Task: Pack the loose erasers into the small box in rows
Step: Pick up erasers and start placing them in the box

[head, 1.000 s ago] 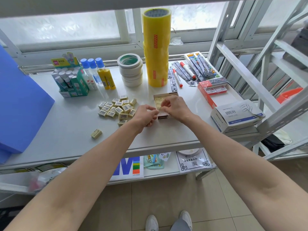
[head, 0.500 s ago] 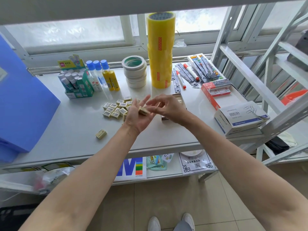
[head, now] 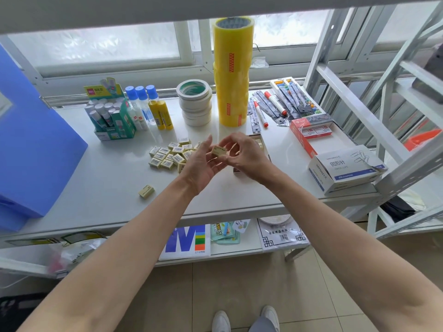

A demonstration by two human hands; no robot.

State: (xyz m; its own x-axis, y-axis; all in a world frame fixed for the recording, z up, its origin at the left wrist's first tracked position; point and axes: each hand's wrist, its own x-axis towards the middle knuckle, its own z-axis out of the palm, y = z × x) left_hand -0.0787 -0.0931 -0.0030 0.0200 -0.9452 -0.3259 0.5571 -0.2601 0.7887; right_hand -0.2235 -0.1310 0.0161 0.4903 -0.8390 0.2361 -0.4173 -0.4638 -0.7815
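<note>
Eraser (head: 218, 150) sitting mid-frame, pinched by right hand (head: 242, 156) fingers | left hand (head: 200, 164) lying flat, holding nothing | small box (head: 260, 143) hiding behind right hand | tip: turning eraser flat, sliding beside row.

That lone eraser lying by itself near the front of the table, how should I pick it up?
Pinch the lone eraser across its two long sides, coming straight down from above. It lies flat on the table, apart from the eraser pile, so nothing seems to block fingers on either side.
</note>
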